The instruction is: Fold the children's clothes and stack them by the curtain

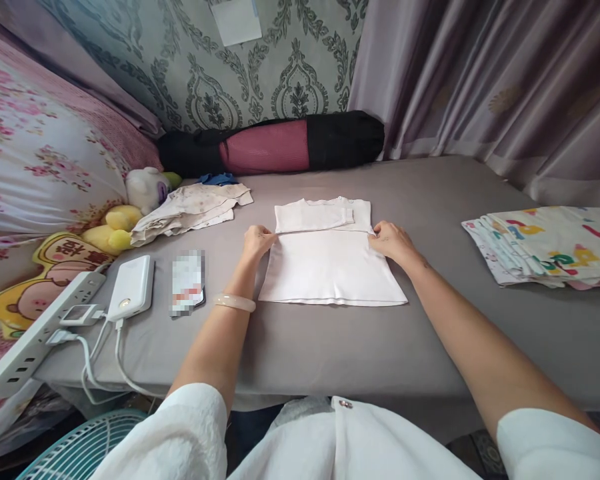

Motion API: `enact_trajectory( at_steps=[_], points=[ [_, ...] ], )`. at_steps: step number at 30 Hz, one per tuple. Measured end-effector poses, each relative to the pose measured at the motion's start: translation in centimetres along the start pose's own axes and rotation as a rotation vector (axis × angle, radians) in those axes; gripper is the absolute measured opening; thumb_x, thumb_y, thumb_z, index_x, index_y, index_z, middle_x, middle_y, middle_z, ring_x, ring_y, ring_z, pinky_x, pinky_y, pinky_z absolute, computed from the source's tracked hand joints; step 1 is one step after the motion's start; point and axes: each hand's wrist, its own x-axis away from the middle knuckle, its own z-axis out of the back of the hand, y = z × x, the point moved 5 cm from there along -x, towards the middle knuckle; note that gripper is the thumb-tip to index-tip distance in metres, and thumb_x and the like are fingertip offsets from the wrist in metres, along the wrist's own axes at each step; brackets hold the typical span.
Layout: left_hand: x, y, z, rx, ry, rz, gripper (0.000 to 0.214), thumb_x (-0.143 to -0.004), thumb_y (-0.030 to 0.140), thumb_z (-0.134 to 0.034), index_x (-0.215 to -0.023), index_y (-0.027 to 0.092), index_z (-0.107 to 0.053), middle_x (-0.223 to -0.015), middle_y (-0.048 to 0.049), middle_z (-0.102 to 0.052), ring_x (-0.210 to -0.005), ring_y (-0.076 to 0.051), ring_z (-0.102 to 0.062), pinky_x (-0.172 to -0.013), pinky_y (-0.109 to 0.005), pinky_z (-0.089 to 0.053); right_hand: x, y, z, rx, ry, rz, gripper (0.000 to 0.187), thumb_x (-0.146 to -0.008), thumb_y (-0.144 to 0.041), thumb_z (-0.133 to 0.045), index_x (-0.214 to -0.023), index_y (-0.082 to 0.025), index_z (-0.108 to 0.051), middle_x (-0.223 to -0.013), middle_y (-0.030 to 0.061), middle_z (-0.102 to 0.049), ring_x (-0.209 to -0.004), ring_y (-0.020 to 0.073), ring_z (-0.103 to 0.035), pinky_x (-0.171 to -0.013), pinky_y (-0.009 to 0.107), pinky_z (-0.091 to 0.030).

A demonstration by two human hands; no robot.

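Observation:
A small white long-sleeved shirt (333,267) lies flat in front of me on the grey-covered surface. Its sleeves are folded inward across the upper part, and its hem faces me. My left hand (260,240) pinches the shirt's left edge, just below the folded sleeve. On the opposite edge, at about the same height, my right hand (391,241) pinches the fabric between thumb and fingers. A pale bangle (235,303) circles my left wrist.
Folded patterned cloths (555,243) are stacked at right. Leftward lie a crumpled light garment (190,205), a phone (187,283), a white power bank (132,287), a power strip (43,330) with cables and plush toys (115,227). A long black-and-red bag (270,143) lies along the wall.

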Motion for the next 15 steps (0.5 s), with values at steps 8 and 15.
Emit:
enact_trajectory(
  at_steps=[8,15],
  points=[
    [0.0,0.7,-0.2,0.050,0.007,-0.034,0.007,-0.071,0.024,-0.061,-0.075,0.021,-0.066,-0.072,-0.0032,-0.066,-0.079,-0.020,-0.064,-0.069,-0.026,-0.047,-0.5,0.2,0.3,-0.074,-0.018,-0.109,0.030,-0.075,-0.026,-0.062,-0.100,-0.016,-0.073,-0.102,0.0117,-0.074,-0.097,0.0255,-0.068,-0.074,0.027,-0.046],
    [-0.1,0.9,-0.4,0.013,-0.012,-0.041,0.008,-0.069,0.028,-0.066,-0.071,0.021,-0.064,-0.073,-0.0032,-0.067,-0.083,-0.021,-0.064,-0.070,-0.026,-0.047,-1.2,0.4,0.2,-0.105,-0.065,-0.153,0.018,-0.069,-0.025,-0.067,-0.084,-0.018,-0.075,-0.074,0.0097,-0.072,-0.080,0.0237,-0.069,-0.063,0.026,-0.047]
  ],
)
